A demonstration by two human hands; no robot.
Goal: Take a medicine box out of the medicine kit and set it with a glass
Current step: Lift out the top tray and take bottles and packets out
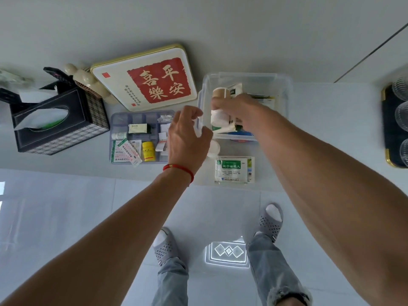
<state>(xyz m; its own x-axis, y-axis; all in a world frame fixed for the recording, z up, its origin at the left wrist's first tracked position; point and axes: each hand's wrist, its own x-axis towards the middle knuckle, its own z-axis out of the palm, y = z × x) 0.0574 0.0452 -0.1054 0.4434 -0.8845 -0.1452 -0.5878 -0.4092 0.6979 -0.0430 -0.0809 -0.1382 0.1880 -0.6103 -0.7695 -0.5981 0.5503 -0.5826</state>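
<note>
The medicine kit (280, 89) is a clear plastic bin on the white counter, holding packets, a tan roll and a white bottle (218, 118). My left hand (187, 135) grips the kit's left wall. My right hand (236, 107) reaches down into the kit, its fingers over the white bottle; whether they hold anything is hidden. A green and white medicine box (234, 170) lies flat in front of the kit. Clear glasses (401, 113) stand on a dark gold-rimmed tray (388, 133) at the far right.
A grey divided insert (119, 120) with a yellow bottle, small boxes and sachets lies left of the kit. Behind it leans a cream tray with a red seal (145, 78). A chequered tissue box (59, 122) stands far left. The counter edge runs just below the green box.
</note>
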